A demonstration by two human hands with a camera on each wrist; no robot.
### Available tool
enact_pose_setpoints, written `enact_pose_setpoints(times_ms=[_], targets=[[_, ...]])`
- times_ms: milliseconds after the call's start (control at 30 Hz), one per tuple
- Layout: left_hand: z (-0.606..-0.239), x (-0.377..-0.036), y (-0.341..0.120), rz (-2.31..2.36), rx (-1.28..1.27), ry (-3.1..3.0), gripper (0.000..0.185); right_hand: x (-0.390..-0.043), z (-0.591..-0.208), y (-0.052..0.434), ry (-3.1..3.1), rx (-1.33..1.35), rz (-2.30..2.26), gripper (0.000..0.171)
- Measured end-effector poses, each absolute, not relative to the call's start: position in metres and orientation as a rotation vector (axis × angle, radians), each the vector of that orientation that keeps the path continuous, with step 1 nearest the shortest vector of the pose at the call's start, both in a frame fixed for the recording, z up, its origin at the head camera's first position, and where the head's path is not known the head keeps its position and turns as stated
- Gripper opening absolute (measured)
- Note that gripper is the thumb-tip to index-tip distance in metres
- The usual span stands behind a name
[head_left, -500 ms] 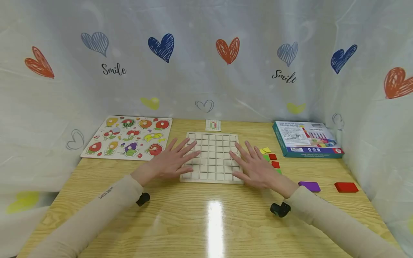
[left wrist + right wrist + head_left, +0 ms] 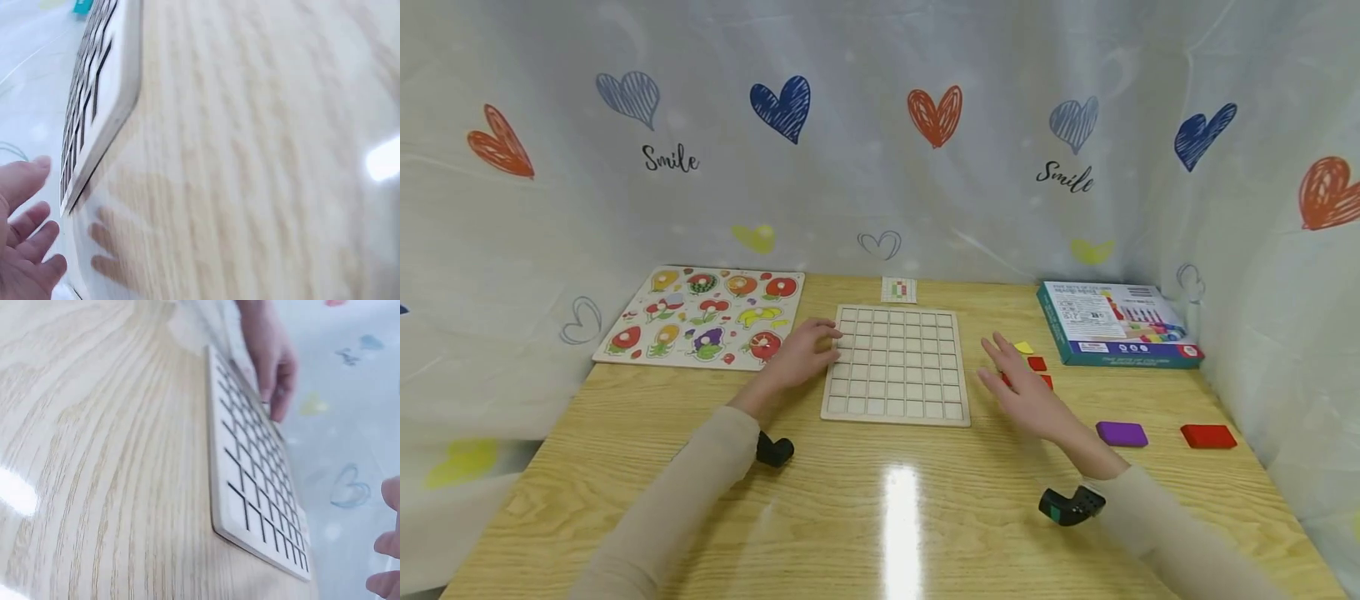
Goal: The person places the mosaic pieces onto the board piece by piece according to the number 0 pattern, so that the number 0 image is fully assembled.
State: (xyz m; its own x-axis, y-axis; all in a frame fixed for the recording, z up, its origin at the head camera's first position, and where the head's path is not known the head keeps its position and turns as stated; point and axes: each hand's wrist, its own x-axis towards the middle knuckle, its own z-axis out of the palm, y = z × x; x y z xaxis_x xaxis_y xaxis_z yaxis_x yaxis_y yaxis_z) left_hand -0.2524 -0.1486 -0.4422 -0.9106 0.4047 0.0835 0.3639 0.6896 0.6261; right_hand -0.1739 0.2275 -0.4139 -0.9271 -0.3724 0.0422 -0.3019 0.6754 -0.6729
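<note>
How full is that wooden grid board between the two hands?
The grid board is empty: in the head view its squares all show pale wood, and coloured tiles lie by the right hand.

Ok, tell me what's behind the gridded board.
Behind the gridded board lies a small card with coloured squares, then the printed curtain. Whatever the board itself covers cannot be seen.

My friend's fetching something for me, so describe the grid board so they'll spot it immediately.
On the wooden table, look between the person's left hand and right hand. The grid board lies flat there, pale and nearly square. Unlike the colourful fruit puzzle to its left, it shows only plain squares in rows.
</note>
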Motion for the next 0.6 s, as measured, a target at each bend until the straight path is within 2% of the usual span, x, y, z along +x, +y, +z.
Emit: enact_pose_setpoints(times_ms=[233,367,467,600], targets=[[-0.445,-0.250,-0.151,1.090,0.591,2.776,0.033,-0.169,-0.415,0.264,2.931,-0.342,-1.322,0.057],[-0.448,-0.249,-0.150,1.068,0.579,2.775,0.034,-0.168,-0.418,0.280,2.926,-0.096,-1.445,0.057],[-0.450,-0.249,-0.150,1.039,0.579,2.796,0.033,-0.165,-0.419,0.286,2.899,0.066,-1.454,0.059],[-0.452,-0.250,-0.151,1.038,0.594,2.803,0.031,-0.164,-0.421,0.293,2.880,0.134,-1.425,0.058]])
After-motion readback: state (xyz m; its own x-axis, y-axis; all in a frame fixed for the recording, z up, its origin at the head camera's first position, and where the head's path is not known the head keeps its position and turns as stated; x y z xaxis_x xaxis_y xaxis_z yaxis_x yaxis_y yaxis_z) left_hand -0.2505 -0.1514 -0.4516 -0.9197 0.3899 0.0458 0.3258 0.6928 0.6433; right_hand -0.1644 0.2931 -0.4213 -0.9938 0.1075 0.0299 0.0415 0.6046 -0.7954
